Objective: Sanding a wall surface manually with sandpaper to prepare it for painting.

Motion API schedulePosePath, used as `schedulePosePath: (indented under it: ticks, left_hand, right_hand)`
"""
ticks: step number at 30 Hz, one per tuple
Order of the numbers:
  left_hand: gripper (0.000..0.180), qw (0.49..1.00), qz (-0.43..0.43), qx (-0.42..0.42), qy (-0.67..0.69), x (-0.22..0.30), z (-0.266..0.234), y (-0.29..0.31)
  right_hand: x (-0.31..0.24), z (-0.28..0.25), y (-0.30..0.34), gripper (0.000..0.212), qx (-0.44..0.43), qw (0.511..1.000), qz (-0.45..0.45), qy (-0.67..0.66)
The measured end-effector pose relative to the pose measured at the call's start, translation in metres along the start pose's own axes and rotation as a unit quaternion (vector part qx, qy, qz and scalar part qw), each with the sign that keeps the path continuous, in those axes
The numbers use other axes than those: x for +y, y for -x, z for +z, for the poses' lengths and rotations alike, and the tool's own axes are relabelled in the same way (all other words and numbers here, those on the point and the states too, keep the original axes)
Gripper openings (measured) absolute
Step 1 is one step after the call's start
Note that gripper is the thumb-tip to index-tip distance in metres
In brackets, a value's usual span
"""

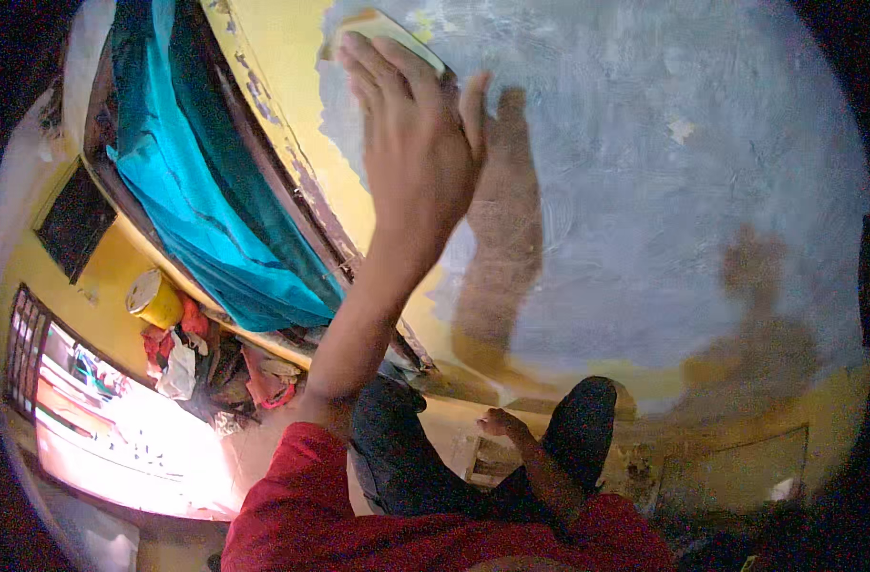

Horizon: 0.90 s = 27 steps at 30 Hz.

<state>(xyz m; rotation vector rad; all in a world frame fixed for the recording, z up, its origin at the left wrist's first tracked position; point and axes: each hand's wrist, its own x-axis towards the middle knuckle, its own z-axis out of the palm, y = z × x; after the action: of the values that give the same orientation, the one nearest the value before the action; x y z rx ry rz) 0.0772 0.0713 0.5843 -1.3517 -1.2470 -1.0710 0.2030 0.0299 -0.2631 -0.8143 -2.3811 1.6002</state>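
My left hand [418,129] is raised against the wall, its back toward me and its thumb apart on the right. Its fingers press on a flat, pale rectangular block [425,50] with a brownish edge; the exact kind of tool is unclear. Behind it, the wall carries a grey, streaky coat [625,172] over yellow paint [354,205]. Low down, my right hand [497,422] hovers near my knee, small in view, with the fingers curled in and nothing visible in them.
On the left a turquoise curtain [201,229] hangs in a dark doorway frame with chipped paint. A yellow bucket [155,300] stands above a heap of cloths and bags [182,367]. Bright light comes through a barred opening [120,429]. Shadows of my arm and head fall on the wall.
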Motion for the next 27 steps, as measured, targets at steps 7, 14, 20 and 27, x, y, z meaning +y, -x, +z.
schedulePosePath:
  ticks: [7,14,20,27]
  left_hand:
    - [0.065,0.989,-0.016,-0.087,-0.123,-0.103,-0.034,-0.035]
    - [0.047,0.978,-0.151,-0.141,-0.036,-0.085,-0.032,-0.032]
    - [0.075,0.997,0.028,-0.034,-0.07,-0.083,-0.02,-0.002]
    - [0.083,0.995,0.018,-0.046,-0.089,-0.077,-0.032,0.008]
  right_hand:
    - [-0.031,0.015,0.021,0.058,0.029,0.95,0.009,-0.312]
    - [-0.052,-0.04,0.009,0.061,-0.144,0.962,0.066,0.221]
    - [-0.071,-0.036,0.0,0.068,-0.186,0.952,0.105,0.219]
    - [-0.168,-0.044,0.018,0.069,-0.212,0.944,0.087,0.238]
